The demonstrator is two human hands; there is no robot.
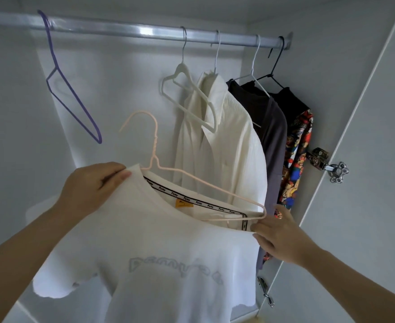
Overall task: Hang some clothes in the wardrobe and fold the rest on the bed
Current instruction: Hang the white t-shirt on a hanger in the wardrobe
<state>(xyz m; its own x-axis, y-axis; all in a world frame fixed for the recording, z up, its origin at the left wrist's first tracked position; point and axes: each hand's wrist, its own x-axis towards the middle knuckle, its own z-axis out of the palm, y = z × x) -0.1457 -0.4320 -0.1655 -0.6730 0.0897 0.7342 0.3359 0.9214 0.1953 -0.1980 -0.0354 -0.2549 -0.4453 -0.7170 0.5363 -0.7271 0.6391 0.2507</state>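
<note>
This is the inside of a home wardrobe. A metal rail (pixel 145 31) runs across the top, high above both hands, between plain white walls. A bare purple hanger (pixel 75 99) hangs from it above the left hand (pixel 94 185). Higher up between the hands hangs a bare white hanger (pixel 187 94). Above the right hand (pixel 282 236) hang a white shirt (pixel 233 145), a grey top (pixel 275 141), a black garment (pixel 289 101) and a bright patterned one (pixel 296 155). To the right of that hand is the white door (pixel 366 136), with one metal hinge (pixel 326 164) above the hand and another (pixel 265 292) below it.
</note>
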